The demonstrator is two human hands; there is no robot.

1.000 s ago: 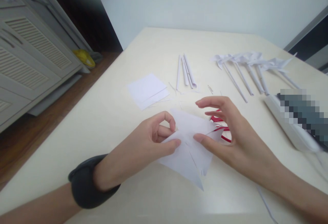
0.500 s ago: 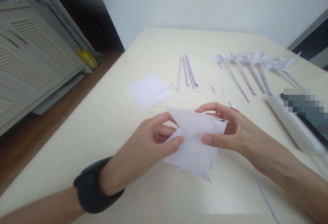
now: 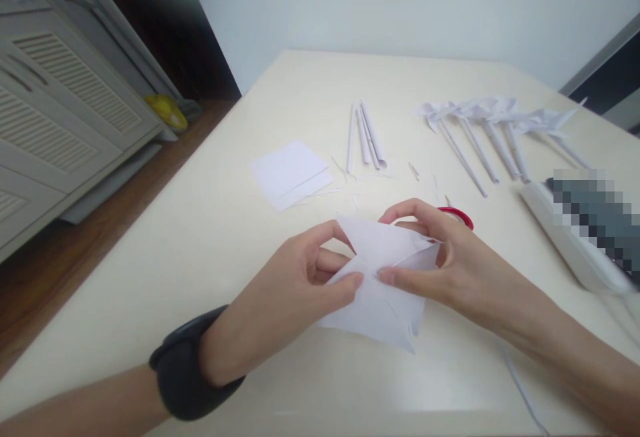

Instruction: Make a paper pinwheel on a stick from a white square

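Between my hands is a white sheet of paper (image 3: 387,243) with slits cut from its corners toward the middle, held just above the table. My left hand (image 3: 310,277) pinches its left side, thumb on top near the centre and fingers underneath. From the other side my right hand (image 3: 440,250) grips it, the thumb pressing close to the centre and the fingers behind the paper. Partly hidden behind my right hand lies a red loop handle (image 3: 460,215), seemingly of scissors.
Beyond my hands lie square paper sheets (image 3: 293,170), rolled paper sticks (image 3: 367,137) and thin paper scraps (image 3: 345,169). Several paper pinwheels (image 3: 480,117) rest at the back right. A white case-like object (image 3: 565,237) sits on the right, with a cable (image 3: 523,390) nearer me.
My right thumb has slid left, nearer the paper's centre. The paper is turned slightly, and more of the red handle shows.
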